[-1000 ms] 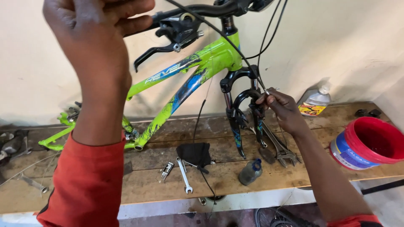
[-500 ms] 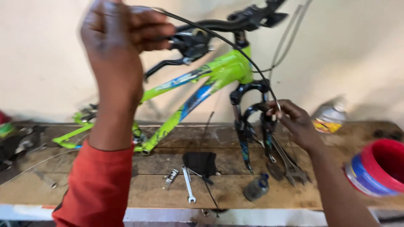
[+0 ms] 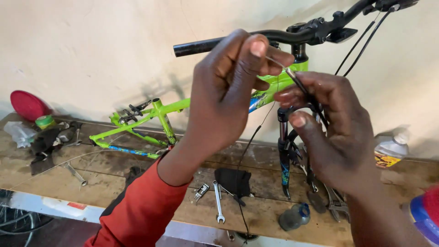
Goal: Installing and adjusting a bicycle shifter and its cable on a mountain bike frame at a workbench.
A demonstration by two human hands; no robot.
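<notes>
Lime-green bicycle frame (image 3: 164,112) with blue graphics, wheels off, propped on a worn wooden counter (image 3: 114,169) against a pale plastered wall (image 3: 91,45); black handlebar (image 3: 238,41) running level across the top, black suspension fork (image 3: 284,155) standing down to the boards. Raised in front of the frame, left hand (image 3: 224,96) in a red sleeve (image 3: 137,210) and right hand (image 3: 334,132), almost meeting at the middle. Between them, a thin black brake cable housing (image 3: 302,87), long axis slanting from upper left down to lower right, its upper end just beside the left thumb. Left fingers (image 3: 256,48) pinched together on a fine bare steel wire (image 3: 275,61) emerging from that end; right fingers (image 3: 292,98) closed around the housing lower down, so each hand equally near its own piece and the two parts in line. Remainder of the cable dropping out of sight behind the right palm. Scattered on the counter below: black cloth (image 3: 233,180), silver open-ended spanner (image 3: 218,203), small grey plastic bottle with a blue cap (image 3: 292,217), white plastic bottle with a yellow label (image 3: 388,151) at right, red round lid (image 3: 28,105) leaning at far left.
</notes>
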